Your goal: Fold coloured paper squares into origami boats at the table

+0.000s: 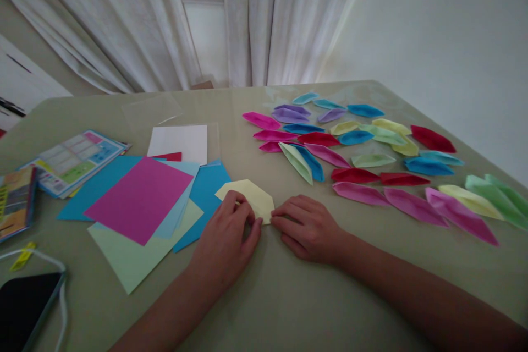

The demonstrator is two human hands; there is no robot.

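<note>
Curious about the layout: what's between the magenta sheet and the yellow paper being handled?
Head view: a blue sheet beside the yellow paper, then a light-blue sheet's edge.

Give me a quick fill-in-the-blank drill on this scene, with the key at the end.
1. The left hand and right hand touch a pale yellow piece of folded ____.
2. The magenta square lies to the ____ of both hands.
3. That square rests partly on ____ of the light green sheet.
4. The many colourful folded pieces lie on the table's ____ side.

Missing words: paper; left; top; right.
</note>
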